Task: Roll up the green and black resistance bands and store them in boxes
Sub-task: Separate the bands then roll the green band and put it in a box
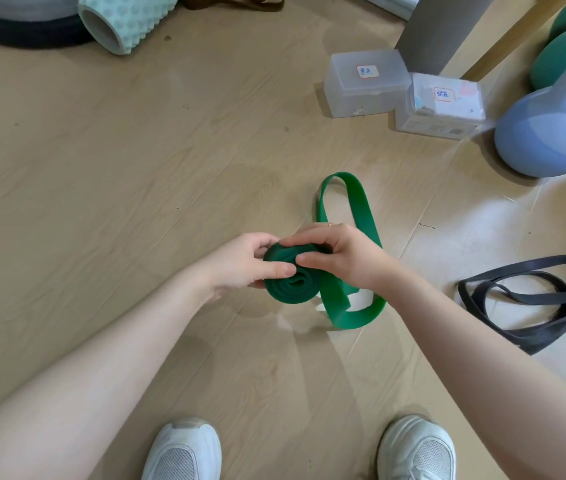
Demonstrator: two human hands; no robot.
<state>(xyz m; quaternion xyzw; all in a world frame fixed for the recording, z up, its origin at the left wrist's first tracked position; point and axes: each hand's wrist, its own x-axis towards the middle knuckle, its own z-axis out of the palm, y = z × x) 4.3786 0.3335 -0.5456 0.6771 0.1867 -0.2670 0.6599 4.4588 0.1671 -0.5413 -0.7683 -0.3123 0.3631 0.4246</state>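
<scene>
Left hand and right hand pinch half-rolled green band (tail seemingly loose).

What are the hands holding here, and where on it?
Both hands, left and right, pinch the green band at its rolled-up coil.

Both hands hold the green band above the wooden floor. The left hand grips the rolled part, and the right hand pinches it from the other side. The loose end loops on the floor behind the roll. Right of the roll lies the black band. Beyond the roll stand two clear boxes, touching each other.
</scene>
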